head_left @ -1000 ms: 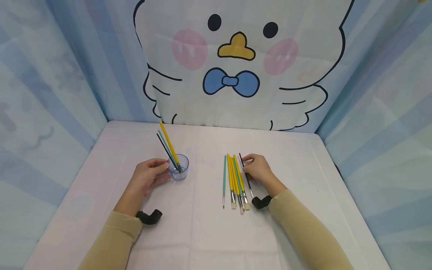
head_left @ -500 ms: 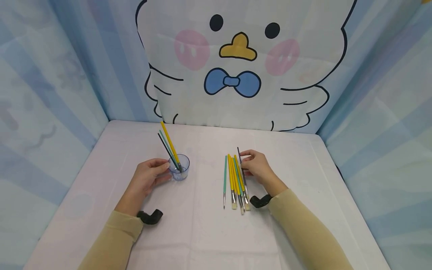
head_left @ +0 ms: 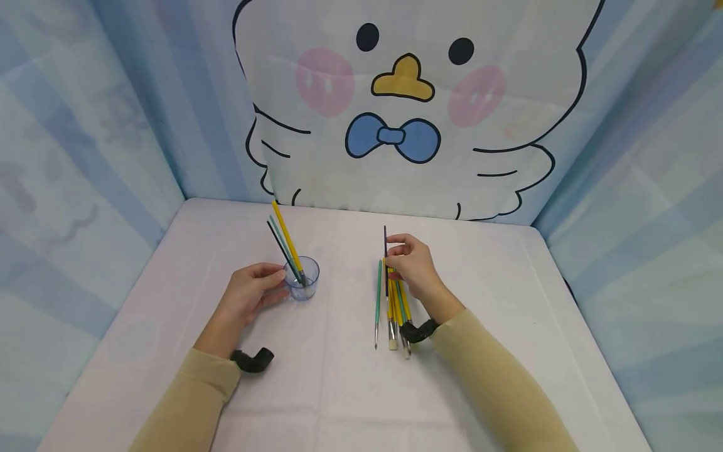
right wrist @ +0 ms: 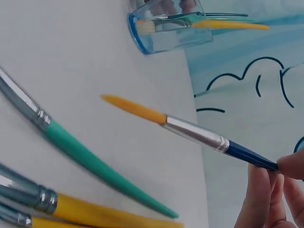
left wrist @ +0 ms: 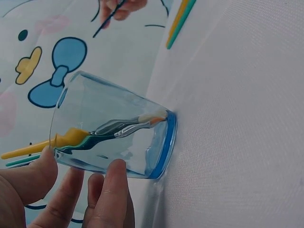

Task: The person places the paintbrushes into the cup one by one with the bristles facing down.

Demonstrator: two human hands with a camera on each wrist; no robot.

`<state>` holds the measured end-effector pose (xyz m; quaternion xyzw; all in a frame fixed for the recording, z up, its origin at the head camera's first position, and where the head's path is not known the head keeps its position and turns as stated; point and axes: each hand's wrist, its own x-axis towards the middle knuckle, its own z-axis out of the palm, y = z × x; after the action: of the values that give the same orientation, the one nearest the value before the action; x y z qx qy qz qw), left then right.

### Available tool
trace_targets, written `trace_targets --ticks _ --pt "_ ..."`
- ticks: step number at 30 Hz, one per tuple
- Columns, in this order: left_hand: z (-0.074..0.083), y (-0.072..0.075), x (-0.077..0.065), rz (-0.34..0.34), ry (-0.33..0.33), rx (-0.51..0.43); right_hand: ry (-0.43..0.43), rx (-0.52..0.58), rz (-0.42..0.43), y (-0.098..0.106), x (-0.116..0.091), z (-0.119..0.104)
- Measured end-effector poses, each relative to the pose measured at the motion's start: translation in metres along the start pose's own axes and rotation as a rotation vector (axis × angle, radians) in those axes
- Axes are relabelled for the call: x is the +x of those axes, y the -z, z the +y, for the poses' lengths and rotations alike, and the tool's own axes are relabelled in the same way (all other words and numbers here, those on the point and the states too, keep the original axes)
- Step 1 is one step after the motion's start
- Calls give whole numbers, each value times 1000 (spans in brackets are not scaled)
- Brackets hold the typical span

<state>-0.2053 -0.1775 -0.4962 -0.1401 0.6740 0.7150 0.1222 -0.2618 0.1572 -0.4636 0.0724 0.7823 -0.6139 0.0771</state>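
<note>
My left hand point(head_left: 253, 294) steadies a clear plastic cup point(head_left: 310, 289) with a bluish base, thumb near the rim and fingertips on its side in the left wrist view. Several paintbrushes lean inside it: a yellow one point(head_left: 286, 235), a green one and a dark one, bristles down. Between thumb and fingers, my right hand point(head_left: 417, 267) pinches a dark blue paintbrush point(right wrist: 197, 133) with a silver ferrule and pointed orange bristles. It is raised above the row of brushes, bristles downward. Below lie several yellow brushes point(head_left: 391, 307) and a green brush point(head_left: 378, 295) at their left.
A pale cloth covers the table point(head_left: 339, 376). Behind it hangs a curtain with a cartoon bird point(head_left: 403, 81), and blue-striped curtains point(head_left: 62, 157) stand at both sides. A black wrist-camera mount point(head_left: 418, 331) overlaps the brushes in the head view.
My right hand has lifted the dark blue paintbrush off the table at the row's right and carried it left over the other brushes. My left hand stays at the cup.
</note>
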Motion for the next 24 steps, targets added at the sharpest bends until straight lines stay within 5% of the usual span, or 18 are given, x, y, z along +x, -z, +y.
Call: trace_targets --ticks 24 --pt "-2 1 3 7 8 7 248 259 -65 -61 -4 -34"
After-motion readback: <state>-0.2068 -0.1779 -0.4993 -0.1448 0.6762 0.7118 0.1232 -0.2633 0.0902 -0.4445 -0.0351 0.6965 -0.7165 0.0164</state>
